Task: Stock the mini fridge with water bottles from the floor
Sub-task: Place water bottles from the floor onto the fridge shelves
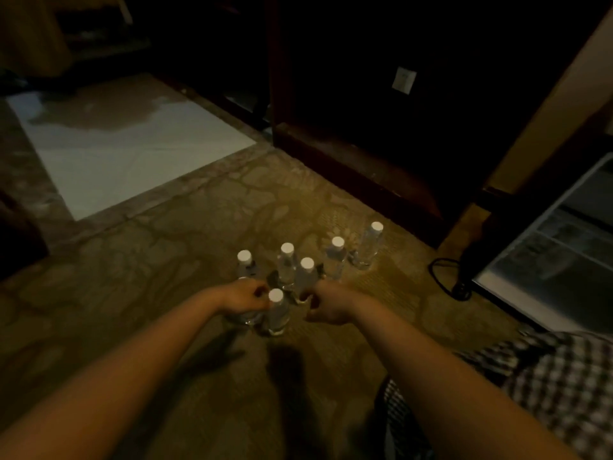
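Note:
Several clear water bottles with white caps stand close together on the patterned carpet (166, 260). The farthest bottle (370, 245) stands at the right, near the mini fridge (517, 257), which is open at the right edge. My left hand (243, 298) curls over the top of a bottle whose base (243, 318) shows below it. Right beside that hand stands another bottle (277, 312). My right hand (326, 305) has curled fingers at the foot of a middle bottle (306, 275). The dim light hides whether it grips anything.
A dark wooden cabinet (365, 144) rises behind the bottles. A black power cord (442, 277) loops on the carpet by the fridge. Pale floor tile (132, 144) lies at the far left. My checked clothing (547, 383) fills the lower right.

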Demonstrator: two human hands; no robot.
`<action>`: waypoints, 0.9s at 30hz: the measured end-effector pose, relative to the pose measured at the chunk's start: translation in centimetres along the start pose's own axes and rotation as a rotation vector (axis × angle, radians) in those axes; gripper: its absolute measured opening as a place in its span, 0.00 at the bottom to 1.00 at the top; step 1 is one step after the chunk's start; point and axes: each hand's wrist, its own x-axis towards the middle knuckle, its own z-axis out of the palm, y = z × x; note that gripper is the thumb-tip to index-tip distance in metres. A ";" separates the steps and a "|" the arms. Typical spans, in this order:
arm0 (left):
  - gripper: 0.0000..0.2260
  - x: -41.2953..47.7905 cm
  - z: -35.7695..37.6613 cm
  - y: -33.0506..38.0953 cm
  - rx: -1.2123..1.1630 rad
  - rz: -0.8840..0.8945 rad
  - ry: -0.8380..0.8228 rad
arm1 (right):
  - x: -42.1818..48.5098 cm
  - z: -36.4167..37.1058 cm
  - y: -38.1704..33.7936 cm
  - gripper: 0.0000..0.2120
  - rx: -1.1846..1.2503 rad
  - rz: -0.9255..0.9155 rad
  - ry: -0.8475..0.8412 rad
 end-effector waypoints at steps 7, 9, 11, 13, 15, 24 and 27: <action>0.20 3.3 3.3 -5.2 -0.303 -0.110 0.010 | 4.2 2.9 0.8 0.27 0.000 0.065 -0.020; 0.24 4.4 4.5 -5.8 -0.369 -0.067 0.030 | 5.3 3.5 0.8 0.29 0.014 0.070 -0.005; 0.28 5.3 5.6 -6.3 -0.428 -0.021 0.086 | 6.7 4.2 0.7 0.29 0.037 0.068 0.030; 0.29 5.9 6.5 -6.6 -0.447 0.011 0.154 | 8.1 5.0 0.5 0.27 0.041 0.058 0.062; 0.30 6.3 7.4 -6.7 -0.435 0.045 0.220 | 9.2 6.0 0.3 0.26 -0.002 0.057 0.078; 0.38 7.1 11.3 -9.5 -0.458 0.066 0.345 | 10.6 9.4 0.3 0.33 -0.043 0.087 0.125; 0.37 6.2 11.7 -8.6 -0.485 0.027 0.332 | 10.9 9.6 0.4 0.29 0.004 0.131 0.083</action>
